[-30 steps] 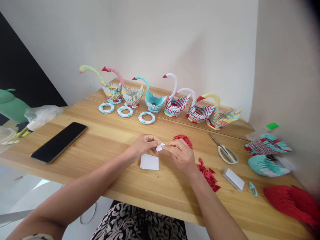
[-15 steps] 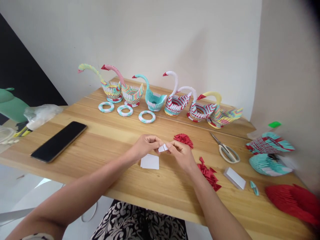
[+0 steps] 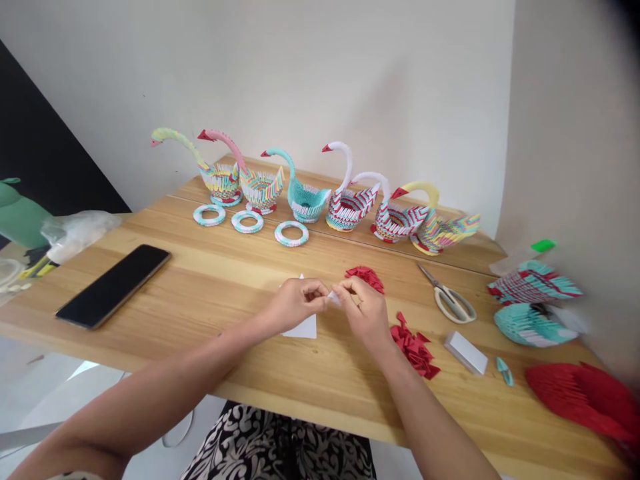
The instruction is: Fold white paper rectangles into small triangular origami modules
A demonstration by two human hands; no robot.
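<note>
White paper (image 3: 334, 297) we are pinching in our right hand (image 3: 366, 308); whether our left hand (image 3: 295, 302), at the paper's nine o'clock, is gripping, we cannot tell.

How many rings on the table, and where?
3: left ring in front of leftmost swan, middle ring in front of pink-necked swan, right ring in front of turquoise swan. All three are unobstructed.

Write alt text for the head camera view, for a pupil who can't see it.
A person's left hand and right hand meet at a small white paper piece above a wooden table, white paper below. Red folded pieces and scissors lie to the right, a phone to the left. Behind are three rings and a row of six swan figures.
</note>
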